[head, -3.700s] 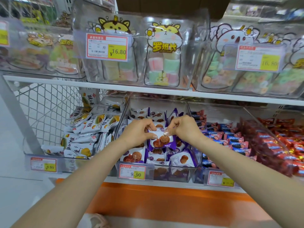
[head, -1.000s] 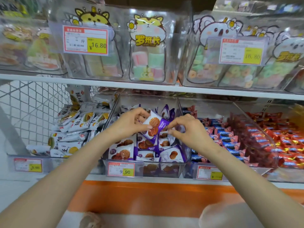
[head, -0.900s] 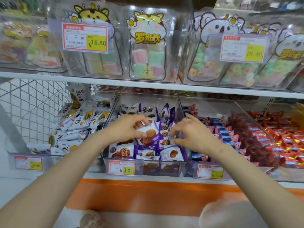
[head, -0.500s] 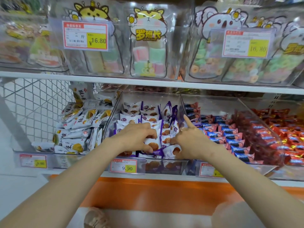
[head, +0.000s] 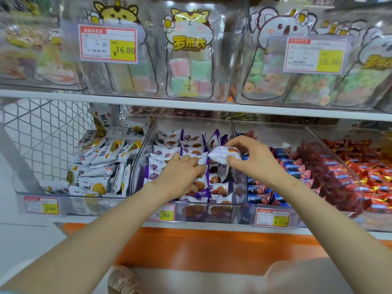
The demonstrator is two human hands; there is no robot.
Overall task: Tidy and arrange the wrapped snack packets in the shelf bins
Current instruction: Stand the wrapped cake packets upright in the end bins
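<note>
A clear middle bin on the lower shelf holds several purple-and-white waffle-biscuit packets, stacked in rows on its left side. My left hand lies on the front packets of that stack, fingers stretched over them. My right hand pinches one white-and-purple packet between thumb and fingers, lifted above the bin's right side. Loose packets lie tumbled below it.
A bin of white-and-yellow packets stands to the left, blue-and-red packets and red packets to the right. The upper shelf edge with clear candy bins hangs close above. Price tags line the front.
My right hand has picked a packet out of the bin's right side and raised it. My left hand has settled flat onto the front of the left stack.
</note>
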